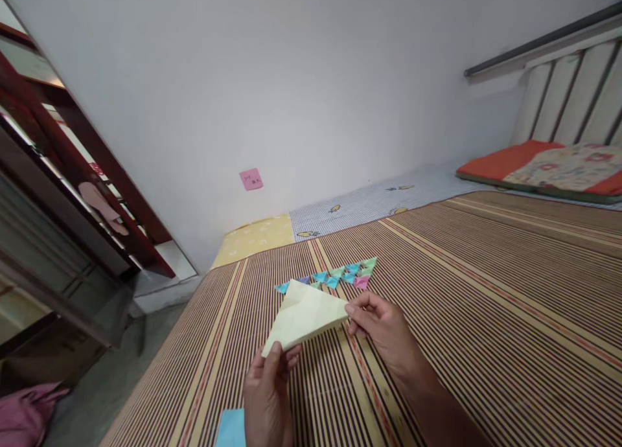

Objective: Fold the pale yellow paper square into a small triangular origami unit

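A pale yellow sheet of paper [305, 315], folded into a triangle, is held just above a striped mat [486, 317]. My left hand [267, 395] pinches its lower left corner. My right hand [381, 327] pinches its right corner with thumb and fingers closed. Behind the paper, several small folded paper triangles [345, 275] in blue, green, purple and pink lie in a row on the mat. A light blue sheet [230, 427] lies by my left wrist at the bottom edge.
The mat covers a bed along a white wall with a pink sticky note [251, 179]. An orange pillow [544, 165] lies by the headboard at far right. The bed's left edge drops to the floor, with dark wooden furniture [58, 194] and a pink cloth [24, 414].
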A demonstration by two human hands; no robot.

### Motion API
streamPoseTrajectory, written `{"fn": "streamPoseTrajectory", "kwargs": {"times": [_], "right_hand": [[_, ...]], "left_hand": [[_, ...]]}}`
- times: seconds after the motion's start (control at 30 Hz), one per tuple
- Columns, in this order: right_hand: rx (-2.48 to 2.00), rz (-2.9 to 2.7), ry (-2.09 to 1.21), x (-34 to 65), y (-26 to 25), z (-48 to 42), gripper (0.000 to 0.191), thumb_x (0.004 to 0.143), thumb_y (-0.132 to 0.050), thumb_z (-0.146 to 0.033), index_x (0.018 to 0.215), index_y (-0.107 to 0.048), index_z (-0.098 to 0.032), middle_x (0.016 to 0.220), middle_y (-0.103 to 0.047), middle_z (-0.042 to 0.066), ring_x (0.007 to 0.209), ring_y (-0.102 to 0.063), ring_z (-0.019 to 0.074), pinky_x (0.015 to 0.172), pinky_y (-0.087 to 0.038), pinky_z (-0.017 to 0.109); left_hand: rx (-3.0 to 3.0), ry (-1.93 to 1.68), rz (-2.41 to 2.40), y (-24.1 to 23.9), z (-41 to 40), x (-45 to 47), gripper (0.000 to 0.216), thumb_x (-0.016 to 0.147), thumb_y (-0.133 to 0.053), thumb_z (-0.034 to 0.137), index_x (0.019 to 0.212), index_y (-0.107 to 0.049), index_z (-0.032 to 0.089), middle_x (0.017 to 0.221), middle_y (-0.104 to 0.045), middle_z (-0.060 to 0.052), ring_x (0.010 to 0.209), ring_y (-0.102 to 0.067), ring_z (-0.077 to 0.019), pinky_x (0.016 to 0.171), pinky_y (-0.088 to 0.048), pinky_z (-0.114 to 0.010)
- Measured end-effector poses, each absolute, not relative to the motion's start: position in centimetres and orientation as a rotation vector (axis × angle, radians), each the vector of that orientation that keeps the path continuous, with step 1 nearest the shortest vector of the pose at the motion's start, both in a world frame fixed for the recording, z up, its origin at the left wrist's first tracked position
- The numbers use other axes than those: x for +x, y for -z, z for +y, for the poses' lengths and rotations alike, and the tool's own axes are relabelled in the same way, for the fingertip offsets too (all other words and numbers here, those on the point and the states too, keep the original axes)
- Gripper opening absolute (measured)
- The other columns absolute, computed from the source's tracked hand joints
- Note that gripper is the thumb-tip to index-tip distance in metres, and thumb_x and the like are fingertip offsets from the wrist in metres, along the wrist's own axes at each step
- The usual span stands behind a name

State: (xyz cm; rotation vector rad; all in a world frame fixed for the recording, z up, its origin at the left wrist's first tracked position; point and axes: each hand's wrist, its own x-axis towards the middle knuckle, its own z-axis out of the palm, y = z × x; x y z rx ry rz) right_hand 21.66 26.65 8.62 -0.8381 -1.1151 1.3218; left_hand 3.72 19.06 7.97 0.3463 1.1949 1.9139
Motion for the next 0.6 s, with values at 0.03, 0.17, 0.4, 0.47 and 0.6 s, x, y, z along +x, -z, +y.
{"fn": "streamPoseTrajectory", "kwargs": {"times": [0.03,0.17,0.4,0.47,0.6], "right_hand": [[-0.841,-1.120,-1.314,21.6,-8.6,26.6,0.029,0.073,-0.076,-0.043,0.069,-0.062,-0.019,0.054,-0.065,0.000,0.051,-0.052,0.0123,0.053,-0.039,0.025],[-0.846,-1.155,-1.273,21.5,-8.4,26.6,0.029,0.075,-0.074,-0.044,0.068,-0.060,-0.020,0.051,-0.062,-0.001,0.050,-0.050,0.0134,0.052,-0.039,0.026],[-0.842,-1.125,-1.210,21.8,-8.4,26.6,0.033,0.072,-0.077,-0.049,0.069,-0.061,-0.020,0.064,-0.062,0.001,0.059,-0.056,0.0165,0.053,-0.043,0.026],[-0.836,-1.140,-1.201,21.9,-8.4,26.7,0.033,0.073,-0.077,-0.048,0.069,-0.062,-0.020,0.065,-0.063,0.001,0.060,-0.056,0.0160,0.054,-0.043,0.026],[-0.844,-1.139,-1.280,21.9,-8.6,26.6,0.034,0.071,-0.079,-0.050,0.073,-0.065,-0.019,0.058,-0.057,-0.003,0.045,-0.043,0.0090,0.043,-0.031,0.022]], "left_hand": [[0.346,-1.919,1.190,-7.9,19.0,3.7,0.016,0.081,-0.071,0.009,0.096,-0.065,0.012,0.081,-0.077,-0.010,0.068,-0.073,-0.0164,0.064,-0.059,-0.023],[0.464,-1.872,1.269,-7.2,18.8,3.3,0.026,0.073,-0.083,0.030,0.086,-0.067,0.014,0.055,-0.063,0.002,0.051,-0.058,-0.0092,0.056,-0.051,-0.017],[0.496,-1.794,1.284,-7.1,18.5,3.3,0.040,0.065,-0.090,0.036,0.095,-0.070,0.018,0.060,-0.059,0.005,0.044,-0.040,-0.0059,0.045,-0.038,-0.017],[0.497,-1.811,1.304,-7.1,18.4,3.2,0.037,0.067,-0.088,0.036,0.093,-0.070,0.018,0.055,-0.055,0.006,0.045,-0.041,-0.0067,0.048,-0.040,-0.017],[0.581,-1.815,1.362,-6.8,18.5,2.7,0.035,0.067,-0.088,0.040,0.083,-0.069,0.015,0.047,-0.055,0.006,0.050,-0.049,-0.0085,0.056,-0.046,-0.017]]}}
